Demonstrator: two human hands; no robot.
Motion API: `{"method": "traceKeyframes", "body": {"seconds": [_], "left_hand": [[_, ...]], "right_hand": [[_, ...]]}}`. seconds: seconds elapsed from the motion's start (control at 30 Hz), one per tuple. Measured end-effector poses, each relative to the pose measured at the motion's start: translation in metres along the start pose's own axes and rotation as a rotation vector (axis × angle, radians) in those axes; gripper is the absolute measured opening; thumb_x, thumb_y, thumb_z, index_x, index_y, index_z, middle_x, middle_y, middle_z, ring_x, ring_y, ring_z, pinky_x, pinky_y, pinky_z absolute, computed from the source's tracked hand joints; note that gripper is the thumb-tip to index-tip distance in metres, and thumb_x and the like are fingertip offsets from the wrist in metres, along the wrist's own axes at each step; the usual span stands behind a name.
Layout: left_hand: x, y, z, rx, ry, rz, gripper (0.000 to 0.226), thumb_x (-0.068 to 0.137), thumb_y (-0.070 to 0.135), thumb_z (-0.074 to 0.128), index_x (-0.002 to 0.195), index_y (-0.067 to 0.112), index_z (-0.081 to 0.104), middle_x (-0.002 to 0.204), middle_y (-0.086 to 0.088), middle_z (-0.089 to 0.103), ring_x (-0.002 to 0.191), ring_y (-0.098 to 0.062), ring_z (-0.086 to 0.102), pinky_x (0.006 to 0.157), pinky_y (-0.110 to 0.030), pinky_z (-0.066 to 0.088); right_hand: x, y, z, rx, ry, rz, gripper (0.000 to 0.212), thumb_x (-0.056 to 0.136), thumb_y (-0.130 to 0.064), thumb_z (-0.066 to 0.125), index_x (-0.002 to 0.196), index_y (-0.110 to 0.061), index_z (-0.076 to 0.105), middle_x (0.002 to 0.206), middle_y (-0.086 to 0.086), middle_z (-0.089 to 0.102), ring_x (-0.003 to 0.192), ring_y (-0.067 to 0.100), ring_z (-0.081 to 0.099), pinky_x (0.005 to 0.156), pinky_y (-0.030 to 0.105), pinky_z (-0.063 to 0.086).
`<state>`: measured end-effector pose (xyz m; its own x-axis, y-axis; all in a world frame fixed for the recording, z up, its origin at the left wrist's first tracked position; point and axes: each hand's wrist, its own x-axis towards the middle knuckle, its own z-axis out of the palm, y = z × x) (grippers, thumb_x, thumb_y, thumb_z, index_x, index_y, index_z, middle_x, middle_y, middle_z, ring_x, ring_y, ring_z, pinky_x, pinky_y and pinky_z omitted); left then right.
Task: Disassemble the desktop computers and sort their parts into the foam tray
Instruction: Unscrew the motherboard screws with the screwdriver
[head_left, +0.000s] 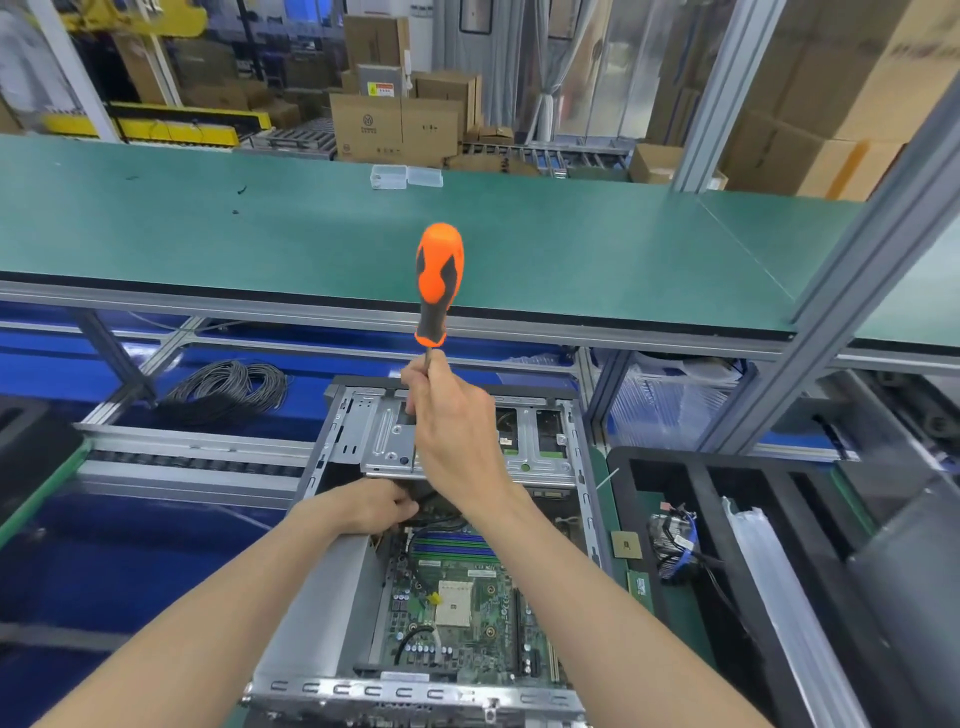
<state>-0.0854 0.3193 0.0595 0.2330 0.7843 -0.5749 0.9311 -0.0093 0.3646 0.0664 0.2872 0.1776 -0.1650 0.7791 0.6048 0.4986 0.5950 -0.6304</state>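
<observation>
An open desktop case (343, 436) lies in front of me with its green motherboard (467, 613) showing. A metal drive bracket (384, 441) spans the far end of the case. My right hand (457, 431) grips the shaft of an orange and black screwdriver (439, 280), whose handle stands up above the hand and whose tip points down at the bracket. My left hand (371, 506) curls round something at the bracket's near edge inside the case; what it holds is hidden. The black foam tray (696, 483) lies to the right and holds a cooler with blue cables (675, 543).
A small CPU chip (626, 545) and a green memory stick (640, 587) lie on the mat between case and tray. A green shelf (311, 234) runs overhead with a clear plastic box (389, 176). Coiled black cable (228, 387) sits at back left. Aluminium posts stand at right.
</observation>
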Motion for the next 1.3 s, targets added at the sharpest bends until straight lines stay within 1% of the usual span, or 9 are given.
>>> {"method": "traceKeyframes", "body": {"seconds": [0.2, 0.3, 0.43, 0.57, 0.67, 0.83, 1.03, 1.13, 1.3], "left_hand": [[-0.014, 0.010, 0.000, -0.003, 0.051, 0.140, 0.038, 0.102, 0.048, 0.047, 0.133, 0.028, 0.058, 0.116, 0.000, 0.069, 0.086, -0.003, 0.057, 0.075, -0.020, 0.042], [-0.023, 0.015, 0.007, -0.143, 0.130, 0.206, 0.027, 0.101, 0.043, 0.047, 0.112, 0.032, 0.070, 0.106, 0.013, 0.072, 0.101, -0.005, 0.065, 0.091, -0.026, 0.048], [-0.032, 0.020, 0.012, -0.256, 0.169, 0.209, 0.032, 0.101, 0.025, 0.045, 0.089, 0.023, 0.074, 0.085, 0.012, 0.077, 0.087, -0.004, 0.070, 0.094, -0.038, 0.054], [-0.036, 0.022, 0.007, -0.049, 0.250, 0.099, 0.038, 0.097, 0.039, 0.041, 0.083, 0.019, 0.071, 0.079, 0.005, 0.074, 0.074, -0.010, 0.069, 0.084, -0.039, 0.057], [-0.040, 0.022, 0.012, 0.178, 0.349, 0.022, 0.045, 0.097, 0.054, 0.039, 0.086, 0.018, 0.064, 0.081, 0.003, 0.063, 0.071, -0.021, 0.059, 0.071, -0.036, 0.052], [-0.042, 0.021, 0.014, 0.170, 0.403, 0.167, 0.042, 0.100, 0.044, 0.049, 0.063, 0.024, 0.044, 0.066, 0.008, 0.052, 0.065, -0.017, 0.048, 0.054, -0.035, 0.033], [-0.050, 0.010, 0.004, 0.056, 0.352, 0.273, 0.018, 0.092, 0.032, 0.068, 0.076, 0.038, 0.074, 0.057, 0.025, 0.058, 0.058, 0.002, 0.048, 0.057, -0.017, 0.032], [-0.053, 0.002, 0.004, 0.042, 0.433, 0.282, 0.018, 0.091, 0.021, 0.068, 0.102, 0.028, 0.080, 0.088, 0.015, 0.075, 0.065, 0.009, 0.052, 0.068, -0.005, 0.033], [-0.055, 0.002, 0.008, -0.077, 0.456, 0.287, 0.016, 0.088, 0.017, 0.072, 0.093, 0.030, 0.081, 0.069, 0.019, 0.070, 0.062, 0.002, 0.055, 0.068, -0.016, 0.039]], "right_hand": [[-0.015, -0.007, -0.008, 0.008, 0.074, -0.048, 0.030, 0.108, -0.021, 0.034, 0.103, -0.001, 0.055, 0.075, 0.005, 0.060, 0.063, 0.022, 0.055, 0.054, 0.043, 0.045], [-0.015, -0.012, -0.008, -0.039, 0.068, -0.056, 0.039, 0.106, -0.032, 0.028, 0.104, -0.003, 0.055, 0.072, 0.005, 0.059, 0.059, 0.025, 0.052, 0.051, 0.043, 0.044], [-0.025, -0.005, -0.005, -0.064, -0.033, -0.029, 0.035, 0.108, -0.028, 0.030, 0.106, -0.003, 0.054, 0.077, 0.008, 0.063, 0.064, 0.028, 0.055, 0.055, 0.043, 0.043], [-0.040, 0.001, -0.003, -0.021, -0.057, 0.018, 0.028, 0.108, -0.021, 0.035, 0.108, -0.002, 0.055, 0.084, 0.001, 0.064, 0.067, 0.017, 0.054, 0.059, 0.030, 0.034], [-0.040, -0.001, -0.002, -0.044, -0.044, 0.018, 0.033, 0.108, -0.030, 0.028, 0.105, -0.007, 0.052, 0.076, -0.005, 0.059, 0.060, 0.020, 0.051, 0.055, 0.038, 0.039], [-0.038, 0.000, 0.000, -0.054, -0.111, 0.049, 0.028, 0.106, -0.035, 0.030, 0.102, -0.014, 0.048, 0.070, 0.003, 0.061, 0.061, 0.027, 0.054, 0.061, 0.043, 0.040], [-0.054, 0.025, 0.009, -0.151, -0.361, 0.176, 0.023, 0.107, -0.022, 0.037, 0.105, -0.007, 0.053, 0.081, 0.012, 0.069, 0.072, 0.036, 0.062, 0.069, 0.051, 0.049], [-0.063, 0.027, 0.011, -0.094, -0.398, 0.223, 0.025, 0.107, -0.018, 0.041, 0.104, -0.001, 0.059, 0.088, 0.013, 0.071, 0.077, 0.036, 0.066, 0.075, 0.051, 0.052], [-0.063, 0.027, 0.016, -0.024, -0.380, 0.259, 0.028, 0.106, -0.017, 0.041, 0.105, 0.003, 0.062, 0.089, 0.021, 0.070, 0.081, 0.041, 0.066, 0.077, 0.055, 0.053]]}}
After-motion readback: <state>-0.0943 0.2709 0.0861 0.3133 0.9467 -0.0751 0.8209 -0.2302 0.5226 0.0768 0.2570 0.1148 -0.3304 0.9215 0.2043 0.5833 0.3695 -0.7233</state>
